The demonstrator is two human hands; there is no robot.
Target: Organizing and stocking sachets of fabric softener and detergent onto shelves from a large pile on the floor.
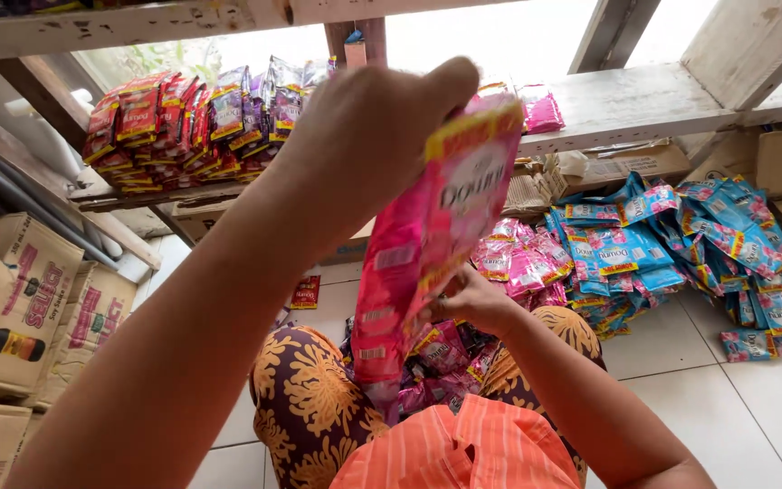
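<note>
My left hand [368, 136] is raised high in the middle of the view and grips the top of a long pink strip of sachets [427, 235], which hangs down toward my lap. My right hand [468, 301] is lower, pinching the strip's right edge about halfway down. More pink and dark sachets [445, 358] lie in my lap between my knees, on the brown flowered cloth [305, 398]. An orange striped garment [463, 448] shows at the bottom.
A heap of blue sachets [681, 244] and pink sachets [522, 258] lies on the white tiled floor [735, 398] to the right. Red and purple sachet strips [183, 122] rest on a wooden shelf. Cardboard boxes [20, 308] stand at left.
</note>
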